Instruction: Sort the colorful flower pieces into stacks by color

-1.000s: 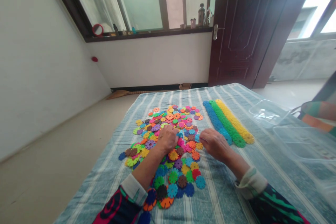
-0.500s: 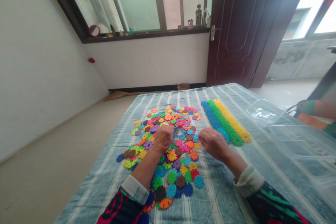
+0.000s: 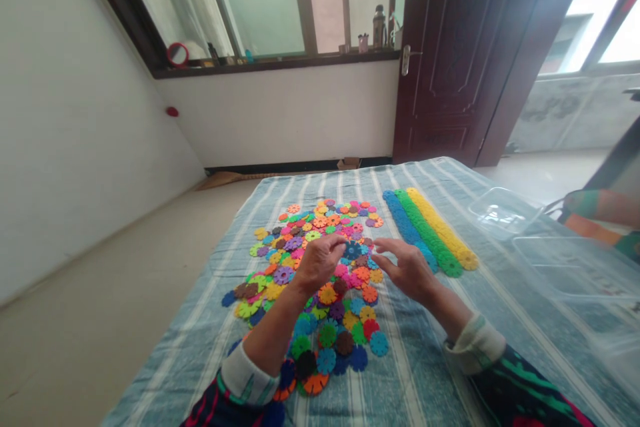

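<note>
Many colourful notched plastic discs [image 3: 327,293] lie in a loose pile on the striped cloth [image 3: 415,360]. Above the pile, my left hand [image 3: 320,260] pinches a dark blue disc [image 3: 353,251] at its left edge. My right hand [image 3: 407,267] is just right of that disc, thumb and fingers apart, with nothing seen between them. Beyond my right hand lie three long rows of discs side by side: a blue row [image 3: 403,220], a green row [image 3: 427,233] and a yellow row [image 3: 443,230].
Clear plastic boxes [image 3: 505,213] stand on the right side of the table, a larger one [image 3: 575,270] nearer. A person's arm [image 3: 600,207] is at the far right. Behind are a dark red door [image 3: 450,47] and a windowsill [image 3: 280,65] with small objects.
My left hand has turned towards the right, and the dark blue disc now shows at its fingertips. My right hand's fingers have opened from a pinch.
</note>
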### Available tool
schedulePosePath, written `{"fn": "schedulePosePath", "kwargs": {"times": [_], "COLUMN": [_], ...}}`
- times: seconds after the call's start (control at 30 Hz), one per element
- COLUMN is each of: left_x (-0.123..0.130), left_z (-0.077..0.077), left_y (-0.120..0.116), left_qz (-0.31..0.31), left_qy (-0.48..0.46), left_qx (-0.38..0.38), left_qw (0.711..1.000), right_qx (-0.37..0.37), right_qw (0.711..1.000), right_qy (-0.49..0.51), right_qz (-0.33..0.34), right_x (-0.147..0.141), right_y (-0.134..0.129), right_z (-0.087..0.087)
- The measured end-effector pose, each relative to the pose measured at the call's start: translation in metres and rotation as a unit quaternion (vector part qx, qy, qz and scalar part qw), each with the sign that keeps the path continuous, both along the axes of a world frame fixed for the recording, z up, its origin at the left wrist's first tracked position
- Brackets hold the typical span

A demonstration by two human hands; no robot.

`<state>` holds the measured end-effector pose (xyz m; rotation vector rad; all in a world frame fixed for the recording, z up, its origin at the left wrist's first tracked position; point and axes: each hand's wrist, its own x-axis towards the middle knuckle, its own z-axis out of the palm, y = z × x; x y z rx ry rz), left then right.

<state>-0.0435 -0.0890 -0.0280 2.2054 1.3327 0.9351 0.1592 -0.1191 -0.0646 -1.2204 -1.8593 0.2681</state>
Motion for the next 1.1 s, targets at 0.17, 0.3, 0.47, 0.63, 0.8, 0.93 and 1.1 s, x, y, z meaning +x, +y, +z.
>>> {"fn": "schedulePosePath", "kwargs": {"times": [0.17,0.3,0.47,0.63,0.8,0.93,1.1], "left_x": [0.028,0.039,0.036,0.017,-0.007,-0.013,-0.010], "left_z": [-0.004,-0.012,-0.017,-0.014,-0.011,-0.011,-0.010], "left_y": [-0.022,-0.031,-0.028,-0.013,0.002,0.008,0.009], "left_qz": [-0.047,-0.072,-0.047,0.043,0.127,0.117,0.113], "left_qy": [-0.019,0.019,0.148,0.286,0.368,0.391,0.395], "left_qx": [-0.007,-0.005,0.023,0.037,0.032,0.020,0.006], "left_qw": [0.999,0.997,0.988,0.956,0.921,0.913,0.912], "right_qx": [-0.078,-0.135,-0.166,-0.197,-0.228,-0.263,-0.254], "right_qw": [0.995,0.987,0.983,0.972,0.958,0.943,0.940], "right_qy": [0.052,-0.022,-0.076,-0.125,-0.169,-0.189,-0.212], "right_qz": [0.046,0.087,0.036,-0.008,-0.047,-0.074,-0.086], "right_x": [0.009,0.026,0.054,0.079,0.098,0.106,0.104], "right_y": [0.000,-0.001,0.001,0.003,0.004,0.003,0.004], "right_z": [0.014,0.027,0.039,0.045,0.048,0.050,0.047]}}
